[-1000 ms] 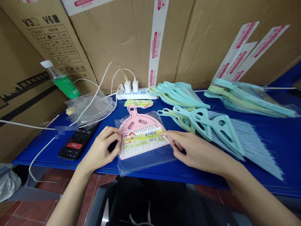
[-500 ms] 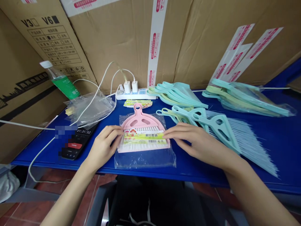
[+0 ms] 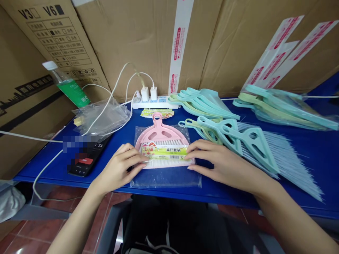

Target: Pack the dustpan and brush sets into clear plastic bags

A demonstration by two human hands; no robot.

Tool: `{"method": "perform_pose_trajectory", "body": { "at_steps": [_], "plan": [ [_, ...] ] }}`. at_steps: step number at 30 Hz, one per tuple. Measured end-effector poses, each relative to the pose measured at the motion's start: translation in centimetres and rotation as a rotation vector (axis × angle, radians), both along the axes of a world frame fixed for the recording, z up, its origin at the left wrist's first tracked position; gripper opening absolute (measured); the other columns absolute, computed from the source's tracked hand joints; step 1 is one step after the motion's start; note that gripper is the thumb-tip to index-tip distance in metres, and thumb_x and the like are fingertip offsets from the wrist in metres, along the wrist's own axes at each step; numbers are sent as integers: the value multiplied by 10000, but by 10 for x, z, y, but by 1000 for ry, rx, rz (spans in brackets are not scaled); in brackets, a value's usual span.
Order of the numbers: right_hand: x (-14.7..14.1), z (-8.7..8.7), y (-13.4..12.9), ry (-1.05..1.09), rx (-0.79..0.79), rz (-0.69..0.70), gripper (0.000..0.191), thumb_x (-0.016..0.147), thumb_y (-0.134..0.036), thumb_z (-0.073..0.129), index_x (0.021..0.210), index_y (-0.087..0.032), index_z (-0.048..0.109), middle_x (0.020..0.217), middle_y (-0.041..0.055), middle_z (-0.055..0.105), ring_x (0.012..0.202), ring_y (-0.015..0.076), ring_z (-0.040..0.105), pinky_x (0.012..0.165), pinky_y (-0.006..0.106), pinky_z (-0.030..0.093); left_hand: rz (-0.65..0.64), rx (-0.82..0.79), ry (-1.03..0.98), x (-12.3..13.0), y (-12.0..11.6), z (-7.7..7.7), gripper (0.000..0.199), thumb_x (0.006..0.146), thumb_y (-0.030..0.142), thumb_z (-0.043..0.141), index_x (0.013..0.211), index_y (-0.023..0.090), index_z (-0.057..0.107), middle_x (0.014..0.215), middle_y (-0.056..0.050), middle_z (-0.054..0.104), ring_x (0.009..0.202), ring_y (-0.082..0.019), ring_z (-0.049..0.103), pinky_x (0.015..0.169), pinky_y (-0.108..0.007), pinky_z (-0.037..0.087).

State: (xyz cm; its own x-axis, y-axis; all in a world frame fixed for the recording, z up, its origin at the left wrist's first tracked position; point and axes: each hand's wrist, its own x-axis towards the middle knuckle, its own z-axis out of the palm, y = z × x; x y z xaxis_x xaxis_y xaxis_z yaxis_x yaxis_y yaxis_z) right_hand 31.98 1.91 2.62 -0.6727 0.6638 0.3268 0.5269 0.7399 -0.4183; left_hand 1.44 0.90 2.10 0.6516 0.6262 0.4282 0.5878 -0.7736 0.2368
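A pink dustpan (image 3: 158, 131) lies flat in a clear plastic bag (image 3: 166, 182) in front of me, its handle pointing away. With it in the bag is a brush with white bristles (image 3: 164, 163). A printed label card (image 3: 173, 150) with mushrooms lies across the bristles. My left hand (image 3: 124, 165) rests on the left side of the bagged set, fingers stretched, index fingertip at the label's lower left corner. My right hand (image 3: 212, 158) has its fingers spread over the right side, touching the label's right end and the bag. Neither hand is wrapped round the set.
Teal and green dustpans (image 3: 205, 102) lie behind on the right, brushes (image 3: 254, 144) in front of them, bagged sets (image 3: 286, 107) far right. Loose label cards (image 3: 156, 113) lie near the power strip (image 3: 159, 102). Left are clear bags (image 3: 103, 118), a phone (image 3: 88, 158), a bottle (image 3: 70, 88) and cables.
My left fingers have moved from the label's left edge down and right onto its lower left corner. My right hand has spread its fingers farther down the right side.
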Motion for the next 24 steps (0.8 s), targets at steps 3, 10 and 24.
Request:
{"method": "perform_pose_trajectory", "body": {
  "at_steps": [3,10,24],
  "plan": [
    [-2,-3,0,21,-13,3,195,940,-216,527,929,-207,721,967,71,695,858,184,676,760,319,546,3,-34,-2,-1,0,-1,160,954,183,559,1036,215,693,869,-19,705,817,-164,540,796,-313,463],
    [-6,-1,-3,12,-62,-10,239,947,-180,458,918,-192,695,933,71,692,806,174,677,716,301,540,12,-46,17,-1,1,0,157,948,221,579,1054,225,696,826,-19,676,797,-170,529,765,-313,457],
    [-2,7,-5,-29,-103,29,239,926,-160,451,828,-189,667,824,37,644,693,139,633,622,248,474,-78,39,72,2,1,2,191,950,150,519,966,221,696,860,-31,671,837,-167,579,757,-305,470]
  ]
}}
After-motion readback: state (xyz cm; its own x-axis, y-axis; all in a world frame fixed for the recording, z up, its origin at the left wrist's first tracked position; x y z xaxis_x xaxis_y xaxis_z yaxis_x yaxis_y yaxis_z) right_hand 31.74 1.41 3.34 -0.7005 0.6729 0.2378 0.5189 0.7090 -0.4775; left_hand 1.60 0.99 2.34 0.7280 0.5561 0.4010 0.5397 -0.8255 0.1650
